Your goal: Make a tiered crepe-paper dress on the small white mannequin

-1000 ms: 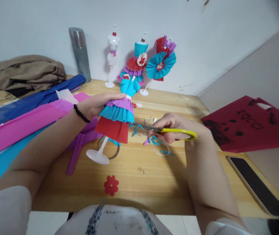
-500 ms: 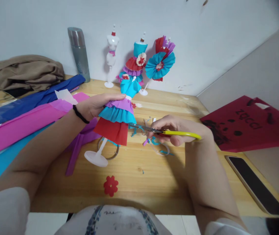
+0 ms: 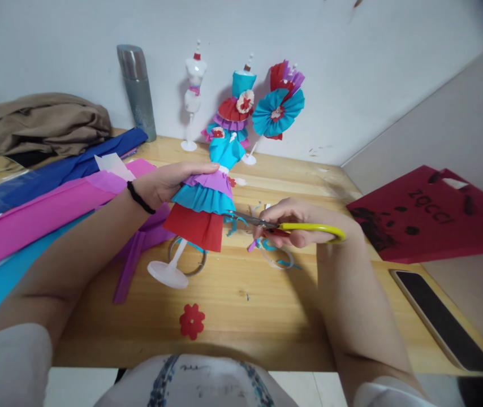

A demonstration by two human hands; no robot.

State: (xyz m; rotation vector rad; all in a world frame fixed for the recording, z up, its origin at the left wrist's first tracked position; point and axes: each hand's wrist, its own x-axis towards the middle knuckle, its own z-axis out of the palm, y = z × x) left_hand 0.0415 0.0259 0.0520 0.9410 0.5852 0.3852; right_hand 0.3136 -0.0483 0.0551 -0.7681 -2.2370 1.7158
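Scissors (image 3: pixel 286 226) edging slightly left since last frame, right hand (image 3: pixel 298 210) gripping them, you're apparently trimming the blue ruffle (image 3: pixel 203 199) on the mannequin (image 3: pixel 208 180) your left hand (image 3: pixel 165 183) is clasping left of centre, next snip likely needing steadiness.

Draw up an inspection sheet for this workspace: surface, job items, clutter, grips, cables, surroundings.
Surface: light wooden table.
Job items: small dress form in turquoise, purple and red paper layers, tilted; yellow-handled scissors, tips at the right edge of its turquoise ruffle.
Clutter: paper scraps, red paper flower, folded coloured paper, phone.
Grips: left grip holds the dress form around its waist; right grip holds the scissors.
Cables: nothing seen for certain.
Surroundings: white wall; three more dress forms, grey bottle, brown cloth, red bag on the right.
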